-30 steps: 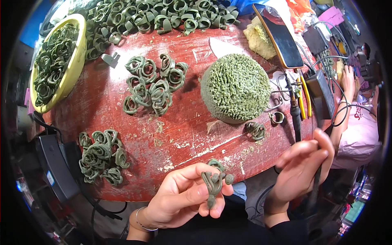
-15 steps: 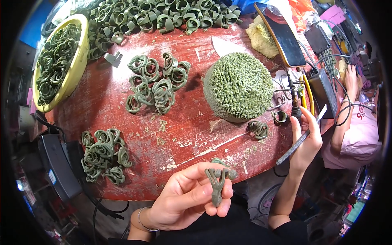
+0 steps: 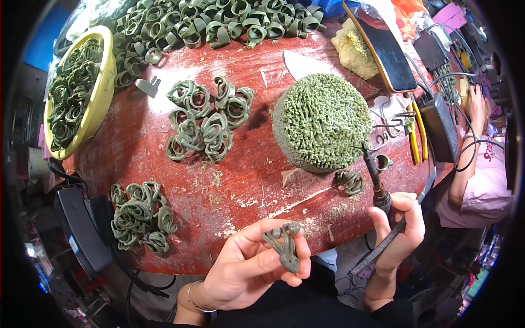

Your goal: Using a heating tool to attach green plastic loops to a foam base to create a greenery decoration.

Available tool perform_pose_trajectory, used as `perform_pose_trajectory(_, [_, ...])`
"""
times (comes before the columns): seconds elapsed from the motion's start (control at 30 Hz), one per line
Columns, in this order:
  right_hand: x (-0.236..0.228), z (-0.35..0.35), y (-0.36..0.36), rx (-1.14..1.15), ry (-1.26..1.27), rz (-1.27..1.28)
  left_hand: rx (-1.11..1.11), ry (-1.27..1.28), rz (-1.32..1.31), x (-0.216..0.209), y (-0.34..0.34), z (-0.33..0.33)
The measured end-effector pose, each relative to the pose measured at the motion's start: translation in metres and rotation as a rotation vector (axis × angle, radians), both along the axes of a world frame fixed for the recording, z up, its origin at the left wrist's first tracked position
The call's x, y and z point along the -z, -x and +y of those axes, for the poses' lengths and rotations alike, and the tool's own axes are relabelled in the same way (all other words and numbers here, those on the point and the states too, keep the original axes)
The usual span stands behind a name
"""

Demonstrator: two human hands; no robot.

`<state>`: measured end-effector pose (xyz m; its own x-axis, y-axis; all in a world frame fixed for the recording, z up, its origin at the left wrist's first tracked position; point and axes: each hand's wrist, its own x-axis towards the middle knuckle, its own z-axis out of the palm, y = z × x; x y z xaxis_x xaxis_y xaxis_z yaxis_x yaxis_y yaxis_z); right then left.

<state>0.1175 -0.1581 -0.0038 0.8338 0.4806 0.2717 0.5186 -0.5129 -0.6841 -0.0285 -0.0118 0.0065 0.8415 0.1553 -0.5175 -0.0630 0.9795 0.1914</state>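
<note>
My left hand (image 3: 235, 270) pinches a dark green wax ring (image 3: 286, 252) between thumb and fingers, its split strands and small round knobs turned upward. In my right hand (image 3: 407, 232) is a heated wax pen (image 3: 375, 183), dark handled with a thin tip. The same hand also keeps hold of a long, narrow grey strip-like tool (image 3: 380, 249), which slants down to the left. The pen's tip is at the right edge of a round block (image 3: 322, 123) with a rough, crumbly green top. Just below the block sits a small coiled green ring (image 3: 350, 182).
Ring clusters (image 3: 205, 120) (image 3: 142, 216) lie on the red table (image 3: 246, 188). A yellow basin (image 3: 106, 82) holds more; many plain bands (image 3: 219, 27) lie behind. At right are a phone (image 3: 383, 46), yellow-handled pliers (image 3: 418, 131), a black box (image 3: 440, 128) and another person's arm (image 3: 467, 147).
My right hand has moved down and slightly left, and the wax pen's tip now meets the block's edge. The ring in my left hand has tilted a little.
</note>
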Motion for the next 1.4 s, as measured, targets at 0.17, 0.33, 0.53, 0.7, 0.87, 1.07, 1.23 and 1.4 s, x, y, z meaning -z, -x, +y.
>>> perform_pose_trajectory(0.17, [0.009,-0.005,0.003,-0.099,-0.072,0.001,-0.043,-0.060,0.002,0.003,0.001,0.003])
perform_pose_trajectory(0.33, [0.009,-0.012,0.018,-0.434,-0.079,0.107,-0.082,-0.101,-0.128,0.023,0.004,0.006])
perform_pose_trajectory(0.53, [0.019,-0.005,0.027,-0.520,-0.123,0.126,-0.125,-0.317,0.009,0.019,0.002,0.006])
perform_pose_trajectory(0.7, [0.019,0.000,0.027,-0.517,-0.062,0.127,-0.102,-0.370,0.048,0.024,0.004,0.009])
perform_pose_trajectory(0.87, [0.018,0.003,0.025,-0.546,-0.076,0.152,-0.122,-0.378,-0.005,0.027,0.003,0.008])
perform_pose_trajectory(1.07, [0.017,0.004,0.023,-0.566,-0.061,0.130,-0.123,-0.353,-0.016,0.027,0.002,0.008])
perform_pose_trajectory(1.23, [0.019,0.004,0.022,-0.566,-0.080,0.132,-0.119,-0.355,-0.010,0.027,0.002,0.008])
perform_pose_trajectory(1.4, [0.019,0.004,0.023,-0.562,-0.063,0.130,-0.105,-0.367,-0.032,0.028,0.003,0.008])
